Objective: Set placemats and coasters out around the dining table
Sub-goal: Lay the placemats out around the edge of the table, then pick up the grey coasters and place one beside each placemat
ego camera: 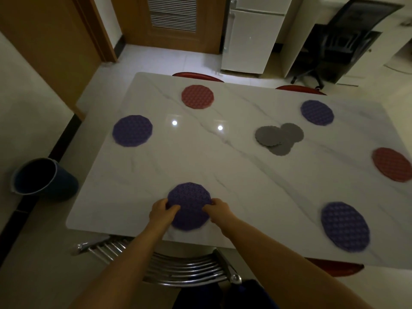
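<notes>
A round purple placemat lies flat near the front edge of the white marble table. My left hand grips its left rim and my right hand grips its right rim. More round placemats lie around the table: purple at the left, red at the far side, purple at the far right, red at the right edge, purple at the near right. A loose pile of grey coasters lies right of the middle.
A metal-backed chair stands right in front of me under the table's edge. Red chair seats show at the far side and at the near right. A dark bucket stands on the floor to the left. Behind are a white fridge and an office chair.
</notes>
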